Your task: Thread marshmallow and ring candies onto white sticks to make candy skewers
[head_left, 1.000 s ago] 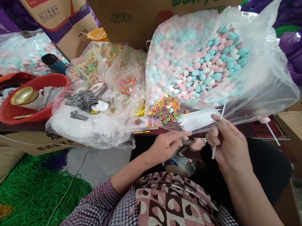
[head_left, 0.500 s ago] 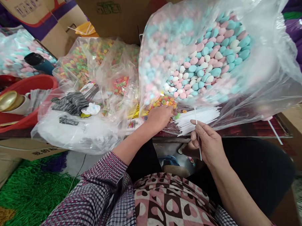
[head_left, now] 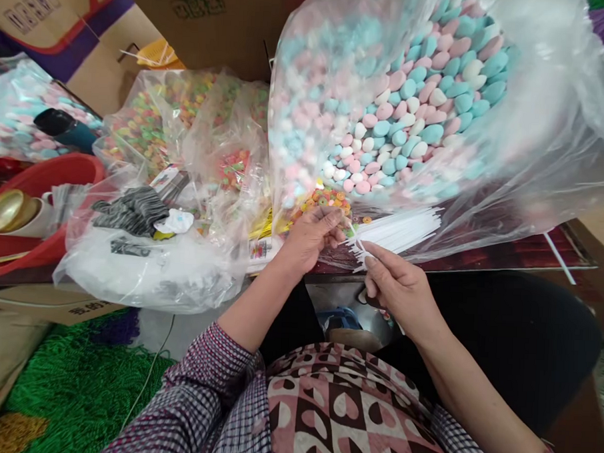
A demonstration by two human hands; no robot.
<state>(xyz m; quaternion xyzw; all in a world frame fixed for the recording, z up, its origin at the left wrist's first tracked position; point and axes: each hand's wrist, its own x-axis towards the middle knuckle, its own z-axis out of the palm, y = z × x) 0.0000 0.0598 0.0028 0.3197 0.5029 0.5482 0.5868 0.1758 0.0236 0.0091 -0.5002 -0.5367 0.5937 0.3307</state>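
My right hand (head_left: 399, 284) pinches a thin white stick (head_left: 357, 237) between thumb and fingertips. The stick's far end points up and left, reaching the fingers of my left hand (head_left: 311, 239). My left hand is closed, thumb against fingers, and what it holds is hidden. Just beyond it lies a small heap of colourful ring-shaped candies (head_left: 328, 201). A pile of white sticks (head_left: 404, 229) lies behind my right hand. Over both heaps leans a large clear bag (head_left: 546, 130) of pink, blue and white egg-shaped candies (head_left: 406, 137).
On the left are bags of colourful ring candies (head_left: 151, 123), a plastic bag with a dark striped bundle (head_left: 132, 209) on it, and a red basin (head_left: 79, 170) holding a gold bowl (head_left: 12, 212). One white stick (head_left: 559, 258) juts over the table edge at right. Cardboard boxes stand behind.
My left hand has lifted and turned away from the ring candies, its fingers pinched together. My right hand has moved left, tilting the stick's tip to my left fingers.
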